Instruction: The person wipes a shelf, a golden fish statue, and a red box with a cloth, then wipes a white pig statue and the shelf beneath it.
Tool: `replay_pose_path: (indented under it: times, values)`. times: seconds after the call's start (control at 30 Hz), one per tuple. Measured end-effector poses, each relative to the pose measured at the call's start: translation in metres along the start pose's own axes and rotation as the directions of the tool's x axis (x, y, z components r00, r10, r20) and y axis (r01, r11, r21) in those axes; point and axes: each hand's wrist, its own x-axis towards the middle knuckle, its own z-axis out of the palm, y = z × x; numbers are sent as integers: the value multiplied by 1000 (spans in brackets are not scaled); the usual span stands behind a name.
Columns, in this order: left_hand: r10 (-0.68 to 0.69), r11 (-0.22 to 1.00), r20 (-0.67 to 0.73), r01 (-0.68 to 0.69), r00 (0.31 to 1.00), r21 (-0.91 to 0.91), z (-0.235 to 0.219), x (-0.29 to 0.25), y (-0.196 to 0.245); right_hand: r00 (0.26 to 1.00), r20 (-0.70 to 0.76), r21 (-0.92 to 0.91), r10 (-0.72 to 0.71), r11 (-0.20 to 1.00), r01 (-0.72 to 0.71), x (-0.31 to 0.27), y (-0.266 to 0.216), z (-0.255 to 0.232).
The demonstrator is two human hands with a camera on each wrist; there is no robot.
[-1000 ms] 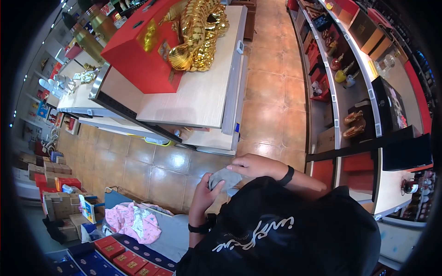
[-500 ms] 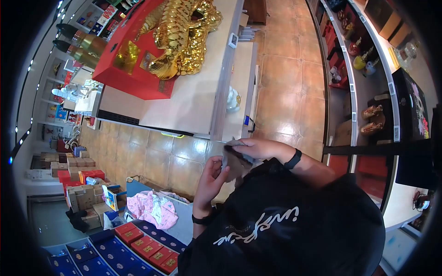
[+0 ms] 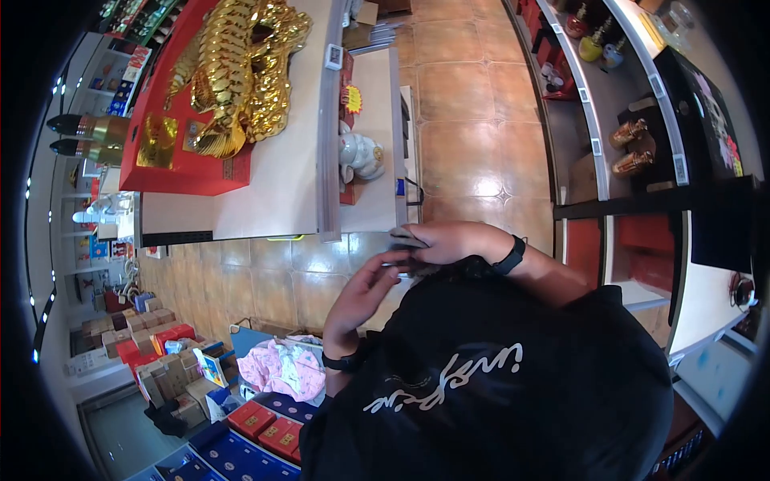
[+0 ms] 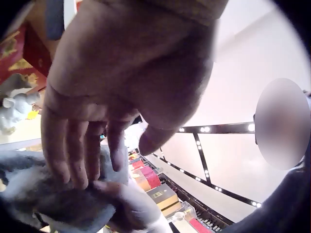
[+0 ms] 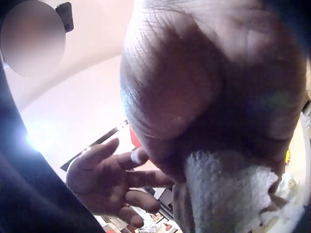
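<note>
My right hand (image 3: 453, 243) grips a piece of grey cloth (image 5: 228, 189), bunched against the palm in the right wrist view. Beside it, my left hand (image 3: 357, 297) has its fingers spread and nearly straight. In the left wrist view the left fingertips (image 4: 77, 179) overlap the grey cloth (image 4: 53, 194), close to the right hand's fingers (image 4: 131, 204). Seen from the head, most of the cloth is hidden behind the hands. Both hands are in front of the black shirt (image 3: 497, 377), at waist height.
Ahead stands a display counter (image 3: 281, 192) with a red box (image 3: 144, 136) and a gold figurine (image 3: 241, 80); a white figurine (image 3: 361, 156) sits on its lower shelf. Loaded shelves (image 3: 597, 152) line the right. Pink cloth (image 3: 281, 369), red boxes (image 3: 250, 418) and cartons (image 3: 172, 377) are at lower left.
The head view has shifted, and the counter now appears further left. My left hand has loosened from the cloth and its fingers have straightened. The right hand keeps its hold, bunching the cloth.
</note>
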Motion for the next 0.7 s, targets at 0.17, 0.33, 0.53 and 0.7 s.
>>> replay_pose_path:
  times: [0.17,0.33,0.53,0.7]
  values:
    - [-241,970,-185,236,953,-49,-4,9,-14,959,-270,87,86,994,-65,-25,-7,2]
    - [-201,971,-185,170,962,-170,1,12,-31,990,-119,116,-71,990,85,-31,-10,1]
    - [65,982,-248,-106,967,-155,7,15,-35,953,-261,-63,-157,987,145,-36,-11,0]
    - [252,957,-294,-282,922,-64,20,9,-31,927,-361,-68,-99,994,80,-34,1,0]
